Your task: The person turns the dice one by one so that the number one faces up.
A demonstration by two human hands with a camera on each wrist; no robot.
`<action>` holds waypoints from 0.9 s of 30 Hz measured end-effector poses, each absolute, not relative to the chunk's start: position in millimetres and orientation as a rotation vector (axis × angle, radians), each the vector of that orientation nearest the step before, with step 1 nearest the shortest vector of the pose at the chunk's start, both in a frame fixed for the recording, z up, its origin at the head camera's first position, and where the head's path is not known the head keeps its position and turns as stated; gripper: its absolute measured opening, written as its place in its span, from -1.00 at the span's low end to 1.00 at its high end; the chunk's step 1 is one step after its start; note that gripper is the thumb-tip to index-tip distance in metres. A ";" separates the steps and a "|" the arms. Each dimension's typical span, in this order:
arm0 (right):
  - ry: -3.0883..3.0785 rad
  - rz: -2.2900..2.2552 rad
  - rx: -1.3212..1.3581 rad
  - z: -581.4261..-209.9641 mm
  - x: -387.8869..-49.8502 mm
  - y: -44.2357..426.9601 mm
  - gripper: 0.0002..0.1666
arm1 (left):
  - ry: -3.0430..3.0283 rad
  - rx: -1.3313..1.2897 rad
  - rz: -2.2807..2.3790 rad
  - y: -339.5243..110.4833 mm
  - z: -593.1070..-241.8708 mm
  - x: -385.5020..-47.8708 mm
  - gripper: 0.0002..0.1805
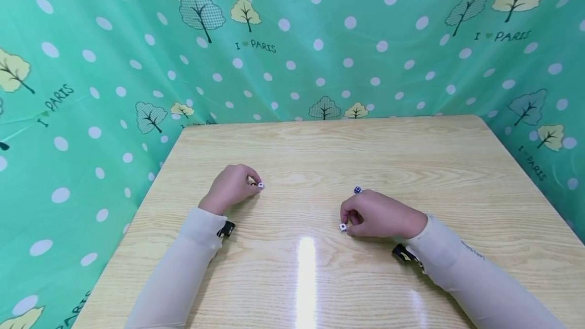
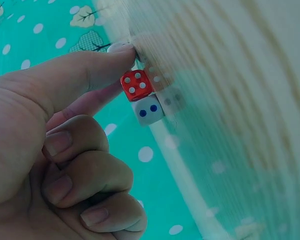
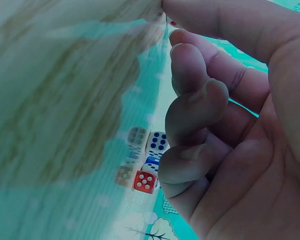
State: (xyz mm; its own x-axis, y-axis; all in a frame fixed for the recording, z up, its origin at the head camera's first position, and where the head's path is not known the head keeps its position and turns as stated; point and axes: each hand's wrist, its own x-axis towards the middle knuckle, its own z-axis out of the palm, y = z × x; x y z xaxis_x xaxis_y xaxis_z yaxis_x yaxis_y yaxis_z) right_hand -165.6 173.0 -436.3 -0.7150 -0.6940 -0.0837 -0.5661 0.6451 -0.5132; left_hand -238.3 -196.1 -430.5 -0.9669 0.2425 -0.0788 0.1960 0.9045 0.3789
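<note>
In the head view my left hand [image 1: 232,187] pinches at a small white die [image 1: 261,185] with thumb and index finger. The left wrist view has a red die [image 2: 136,85] and a white die with blue pips [image 2: 148,109] against the fingertips; another white die [image 2: 121,47] is partly hidden by the thumb. My right hand [image 1: 379,215] pinches a white die [image 1: 343,227] by the tabletop. Beyond its knuckles lies a blue-pipped die [image 1: 358,190]. Below its curled fingers, the right wrist view shows white [image 3: 156,142], blue [image 3: 152,161] and red [image 3: 145,181] dice close together.
Both hands work over a light wooden table [image 1: 292,156]. Green dotted cloth [image 1: 301,80] stands behind the table and along its sides. A bright light reflection lies on the tabletop between the forearms.
</note>
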 end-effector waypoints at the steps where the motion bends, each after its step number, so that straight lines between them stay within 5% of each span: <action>1: 2.594 -0.672 -1.017 -436.1 -165.6 172.8 -0.92 | 2.939 0.338 0.570 -196.6 -430.4 -238.2 -0.93; 27: 2.606 -0.689 -1.045 -434.3 -164.5 171.4 -0.84 | 2.903 0.342 0.588 -201.7 -429.6 -239.4 -0.93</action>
